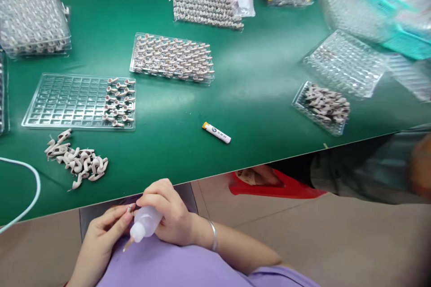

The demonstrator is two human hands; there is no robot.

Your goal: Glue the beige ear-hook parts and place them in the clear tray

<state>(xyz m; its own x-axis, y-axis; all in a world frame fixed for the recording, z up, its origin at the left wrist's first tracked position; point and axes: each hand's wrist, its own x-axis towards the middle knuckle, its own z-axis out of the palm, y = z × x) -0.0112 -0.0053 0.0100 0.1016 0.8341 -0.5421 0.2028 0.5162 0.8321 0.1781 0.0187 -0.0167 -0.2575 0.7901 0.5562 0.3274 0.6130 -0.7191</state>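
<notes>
My right hand (173, 215) is wrapped around a translucent squeeze bottle (148, 220), whose white cap and thin tip point down toward my lap. Beside it, my left hand (103, 233) pinches a small pale piece (129, 208) between thumb and fingertips; most of that piece is hidden. Both hands are close together just off the table's front edge. Nearest to them on the table lies a loose pile of beige earbud shells (81, 161). Behind the pile, a clear plastic tray (63, 101) holds similar shells in its right-hand columns.
A filled tray (171, 58) sits mid-table, with another (205, 9) behind it. A white BMW-marked lighter (217, 133) lies near the front edge. Stacked trays (33, 22) stand left, a heaped tray (325, 103) right. A white cable (33, 179) curves in at left. Another person's sleeve (363, 166) shows right.
</notes>
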